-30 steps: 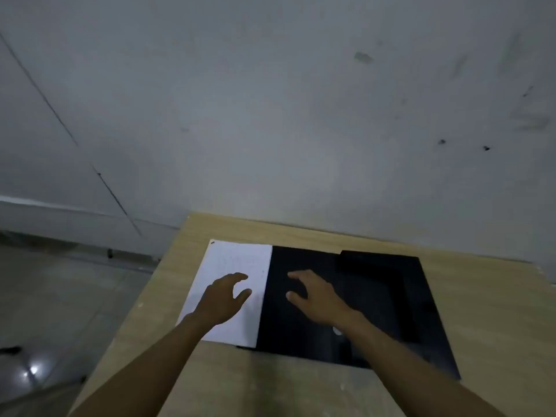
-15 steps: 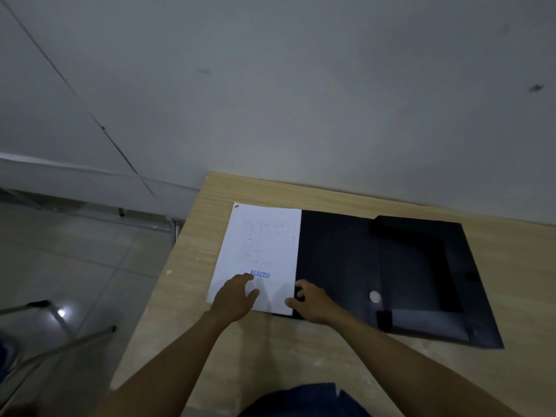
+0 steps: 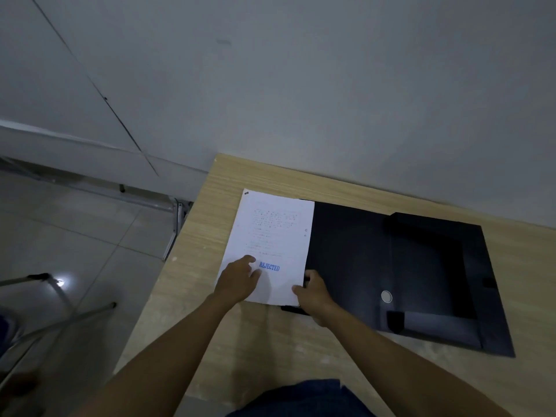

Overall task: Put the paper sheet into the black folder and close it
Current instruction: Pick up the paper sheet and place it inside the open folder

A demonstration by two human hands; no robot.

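Observation:
A white paper sheet with faint print and a blue "REJECTED" stamp lies on the wooden table, overlapping the left part of the black folder. The folder lies open and flat, its flaps and a round silver snap showing on the right half. My left hand rests flat on the sheet's near left part, fingers spread. My right hand pinches the sheet's near right corner, at the folder's edge.
The wooden table stands against a grey wall; its left edge drops to a tiled floor. Metal chair legs stand on the floor at the left. My blue-clad lap shows at the table's near edge.
Both hands have come back toward me from above the sheet and folder to the sheet's near edge. The right hand has taken hold of the sheet's corner. The view has tilted down.

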